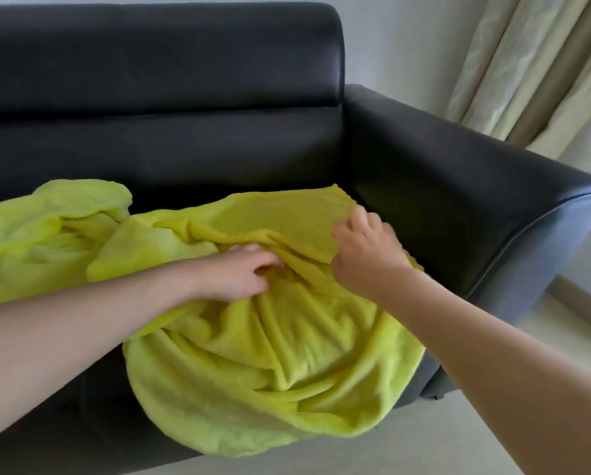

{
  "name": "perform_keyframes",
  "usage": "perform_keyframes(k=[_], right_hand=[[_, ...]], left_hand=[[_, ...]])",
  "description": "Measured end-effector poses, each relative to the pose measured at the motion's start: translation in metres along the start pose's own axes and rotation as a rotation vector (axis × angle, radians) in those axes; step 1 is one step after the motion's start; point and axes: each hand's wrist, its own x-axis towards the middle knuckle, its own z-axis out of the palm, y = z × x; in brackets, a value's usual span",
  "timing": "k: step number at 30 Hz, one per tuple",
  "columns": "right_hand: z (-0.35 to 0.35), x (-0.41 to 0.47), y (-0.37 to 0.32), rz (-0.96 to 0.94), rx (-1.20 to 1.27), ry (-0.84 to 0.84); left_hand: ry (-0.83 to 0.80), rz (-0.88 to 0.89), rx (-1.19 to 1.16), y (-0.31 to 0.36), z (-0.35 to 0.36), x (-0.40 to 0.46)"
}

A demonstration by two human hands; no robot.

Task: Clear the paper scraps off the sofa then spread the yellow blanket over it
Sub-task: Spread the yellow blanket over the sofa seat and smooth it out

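While the blanket (252,337) lies bunched on the sofa (184,97) seat near the armrest (458,186), spilling over its front edge, the left hand (242,272) grips its folds and the right hand (366,252) pinches a raised fold.

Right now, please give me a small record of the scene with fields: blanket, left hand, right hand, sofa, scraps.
blanket: yellow fleece blanket, bunched on the seat, not yet spread
left hand: left hand grips a fold
right hand: right hand pinches an edge near the armrest
sofa: black leather sofa, backrest uncovered
scraps: none visible
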Motion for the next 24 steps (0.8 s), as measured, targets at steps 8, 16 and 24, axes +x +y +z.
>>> perform_keyframes(k=[8,16,24], right_hand=[[-0.008,0.074,-0.086,-0.111,0.324,-0.312],[-0.021,0.120,-0.198,-0.208,0.487,-0.102],[0.026,0.177,-0.256,-0.084,0.345,-0.515]], left_hand=[[0.445,-0.194,-0.113,-0.071,-0.062,-0.050],[0.212,-0.563,0.027,-0.218,-0.096,-0.108],[-0.112,-0.690,0.456,-0.275,-0.089,-0.126]])
